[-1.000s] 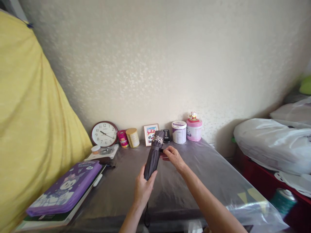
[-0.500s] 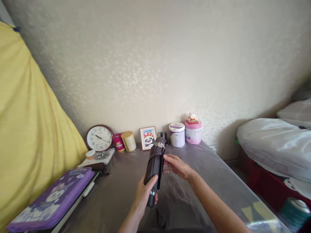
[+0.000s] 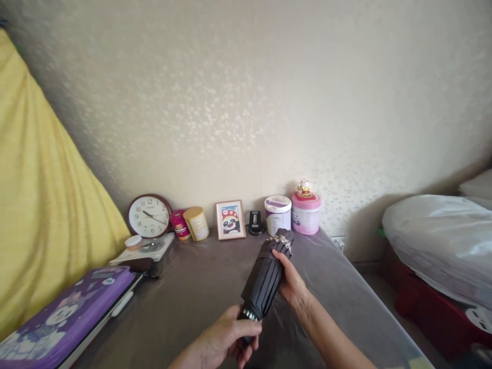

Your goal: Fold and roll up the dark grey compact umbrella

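Note:
A folded black umbrella (image 3: 263, 279) is held tilted above the table, its top leaning away to the right. My left hand (image 3: 230, 335) is closed around the handle at the lower end. Around the upper part of the folded canopy, my right hand (image 3: 291, 282) grips from the right side, thumb lying on the fabric. A patterned cord (image 3: 280, 241) circles the umbrella near its top. Most of the handle is hidden by the left fingers.
Along the wall stand a clock (image 3: 149, 216), a pink can (image 3: 180, 225), a yellow-lidded can (image 3: 196, 224), a framed panda picture (image 3: 230, 220), a black stand (image 3: 255, 223) and two tubs, one topped by a cat figurine (image 3: 304, 188). A purple case (image 3: 69, 312) lies at left.
The right hand has gone from touching the umbrella's side to gripping its upper part. My left hand has slid down to the handle. The umbrella now leans further right.

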The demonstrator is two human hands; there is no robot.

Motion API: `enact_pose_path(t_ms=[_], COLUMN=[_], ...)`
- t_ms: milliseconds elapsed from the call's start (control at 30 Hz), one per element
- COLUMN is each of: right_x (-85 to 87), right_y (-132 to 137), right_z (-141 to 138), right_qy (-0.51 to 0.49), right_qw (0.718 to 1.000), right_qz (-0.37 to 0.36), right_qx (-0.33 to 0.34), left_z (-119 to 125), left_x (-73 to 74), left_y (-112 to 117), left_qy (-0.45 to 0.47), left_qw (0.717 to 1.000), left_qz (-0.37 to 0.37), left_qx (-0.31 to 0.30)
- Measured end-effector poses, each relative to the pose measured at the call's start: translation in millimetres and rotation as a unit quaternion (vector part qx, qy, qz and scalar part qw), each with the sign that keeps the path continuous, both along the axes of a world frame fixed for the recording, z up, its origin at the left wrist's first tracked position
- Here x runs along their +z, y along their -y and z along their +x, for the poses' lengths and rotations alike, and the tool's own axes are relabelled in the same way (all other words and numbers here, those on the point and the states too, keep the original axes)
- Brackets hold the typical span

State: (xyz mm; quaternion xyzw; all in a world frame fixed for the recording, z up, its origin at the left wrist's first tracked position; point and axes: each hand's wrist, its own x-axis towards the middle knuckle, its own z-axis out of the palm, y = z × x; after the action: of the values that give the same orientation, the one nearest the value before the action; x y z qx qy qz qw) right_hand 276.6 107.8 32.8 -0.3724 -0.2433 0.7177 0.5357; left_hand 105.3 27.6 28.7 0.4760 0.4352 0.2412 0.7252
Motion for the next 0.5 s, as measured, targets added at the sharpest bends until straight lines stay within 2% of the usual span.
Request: enact_pose_path(t_ms=[100,233,300,367,400,433,500], right_x=[-0.2,4.7,6.9,7.7,7.7,7.5,7.5], right_y=[2.1,4.5,7.1,11.1,13.6,16.5,23.4], right_z=[0.2,-2.9,0.8,10.2,16.6,23.5,35.7], right_qy=[-0.022,-0.010,0.033,0.133,0.207,0.298,0.499], right_qw=[1.000,0.999,0.996,0.979,0.959,0.924,0.811], right_qz=[0.006,0.035,0.073,0.132,0.164,0.200,0.238], right_qx=[0.006,0.029,0.049,0.079,0.099,0.131,0.193], left_z=[1.1,1.2,-2.2,-10.3,-16.3,-23.6,-41.3], left_x=[1.4,11.4,16.2,21.2,24.0,27.1,34.3], left_y=[-3.7,-7.7,-8.8,-10.5,-11.9,-13.8,-19.6], left_qy=[-0.058,-0.143,-0.181,-0.226,-0.261,-0.323,-0.479], left_qw=[0.997,0.982,0.965,0.936,0.911,0.870,0.753], left_qz=[0.034,0.112,0.180,0.259,0.307,0.359,0.437], left_qx=[0.029,0.047,0.062,0.080,0.087,0.102,0.113])
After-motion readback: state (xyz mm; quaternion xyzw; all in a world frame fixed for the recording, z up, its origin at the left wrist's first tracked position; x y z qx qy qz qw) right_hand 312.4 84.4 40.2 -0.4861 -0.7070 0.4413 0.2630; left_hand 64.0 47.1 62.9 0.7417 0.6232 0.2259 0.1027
